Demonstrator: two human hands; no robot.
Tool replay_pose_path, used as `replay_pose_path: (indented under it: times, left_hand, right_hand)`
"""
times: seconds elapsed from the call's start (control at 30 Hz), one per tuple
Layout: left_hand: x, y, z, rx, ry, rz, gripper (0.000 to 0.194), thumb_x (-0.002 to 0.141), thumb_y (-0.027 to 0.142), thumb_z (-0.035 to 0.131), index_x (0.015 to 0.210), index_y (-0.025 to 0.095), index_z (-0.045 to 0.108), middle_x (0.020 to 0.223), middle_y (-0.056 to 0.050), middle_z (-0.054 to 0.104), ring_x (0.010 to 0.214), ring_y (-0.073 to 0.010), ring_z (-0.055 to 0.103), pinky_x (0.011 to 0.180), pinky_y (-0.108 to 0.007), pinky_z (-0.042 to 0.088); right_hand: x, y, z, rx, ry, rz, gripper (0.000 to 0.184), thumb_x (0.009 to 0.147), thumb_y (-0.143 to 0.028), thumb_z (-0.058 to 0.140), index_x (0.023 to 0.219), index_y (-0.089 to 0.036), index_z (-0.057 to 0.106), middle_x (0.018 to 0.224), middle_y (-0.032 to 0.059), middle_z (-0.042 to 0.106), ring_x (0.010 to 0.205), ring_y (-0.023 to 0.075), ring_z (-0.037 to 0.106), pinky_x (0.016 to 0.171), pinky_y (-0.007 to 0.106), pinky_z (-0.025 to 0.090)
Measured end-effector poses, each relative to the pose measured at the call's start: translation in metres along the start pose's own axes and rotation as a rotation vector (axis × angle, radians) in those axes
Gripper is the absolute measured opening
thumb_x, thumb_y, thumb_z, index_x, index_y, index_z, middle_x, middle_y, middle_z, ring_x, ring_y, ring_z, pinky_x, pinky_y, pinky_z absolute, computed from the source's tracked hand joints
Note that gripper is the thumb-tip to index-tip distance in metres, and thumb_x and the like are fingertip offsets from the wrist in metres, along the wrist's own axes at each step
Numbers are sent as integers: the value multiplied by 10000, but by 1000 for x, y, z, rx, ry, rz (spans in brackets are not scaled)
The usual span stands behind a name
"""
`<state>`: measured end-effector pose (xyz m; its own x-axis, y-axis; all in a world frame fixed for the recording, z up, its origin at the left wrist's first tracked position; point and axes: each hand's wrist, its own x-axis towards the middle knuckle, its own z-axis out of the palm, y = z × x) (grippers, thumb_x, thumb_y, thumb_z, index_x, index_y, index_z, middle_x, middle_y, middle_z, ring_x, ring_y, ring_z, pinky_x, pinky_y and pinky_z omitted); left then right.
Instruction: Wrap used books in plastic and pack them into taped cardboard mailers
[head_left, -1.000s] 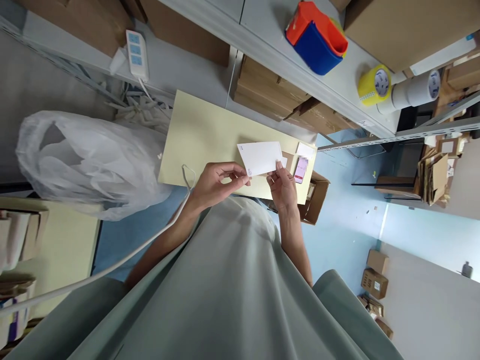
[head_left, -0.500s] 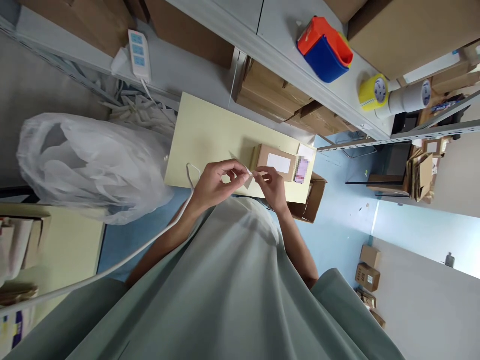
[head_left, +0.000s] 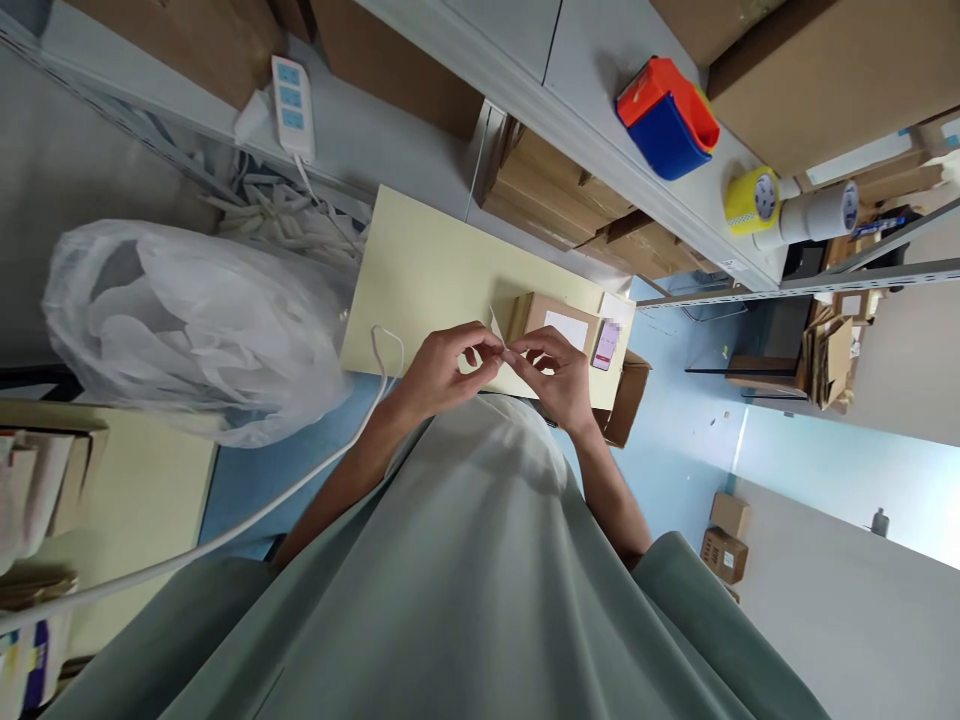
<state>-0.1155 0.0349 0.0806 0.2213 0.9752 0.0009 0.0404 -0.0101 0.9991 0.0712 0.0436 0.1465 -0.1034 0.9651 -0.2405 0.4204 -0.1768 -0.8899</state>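
My left hand (head_left: 444,372) is closed in a pinch, thumb against fingertips, above the front of a pale yellow table (head_left: 424,260). A thin pale paper slip (head_left: 495,323), seen nearly edge-on, sticks up from the pinched fingertips. Thumb and fingers of my right hand (head_left: 561,378) pinch at the slip's near edge, touching the left fingertips. Most of the slip is hidden by the fingers. Just beyond my right hand lies a small cardboard box (head_left: 534,316) with a white label (head_left: 568,328) on top. A phone (head_left: 606,344) with a lit screen lies right of the box.
A white cable (head_left: 300,492) runs past my left forearm onto the table. To the left bulges a translucent plastic bag (head_left: 202,330). The shelf above holds a red-and-blue tape dispenser (head_left: 667,125) and tape rolls (head_left: 752,200). An open carton (head_left: 630,395) stands below the table's right end.
My right hand has come in closer against the left fingertips. The slip has turned from showing a pale triangular face to nearly edge-on. The view has shifted slightly.
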Motion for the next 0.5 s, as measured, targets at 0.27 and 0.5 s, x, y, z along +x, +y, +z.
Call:
replay_pose_path:
  times: [0.27,0.5]
  left_hand:
    - [5,-15,-8,4,6,-54,153,938,358,660,903,223,724,943,-38,781,845,-174,693,765,-287,542]
    - [20,-39,-5,-26,19,-97,181,872,398,682,872,221,717,892,-45,775,815,-182,705,744,-293,536]
  right_hand:
    - [10,14,-1,-79,-63,10,337,1005,-580,757,886,-266,771,988,31,706,834,172,653,645,300,543]
    - [15,30,7,-20,-47,108,398,954,-633,787,894,-243,731,914,6,687,715,141,658,569,271,505]
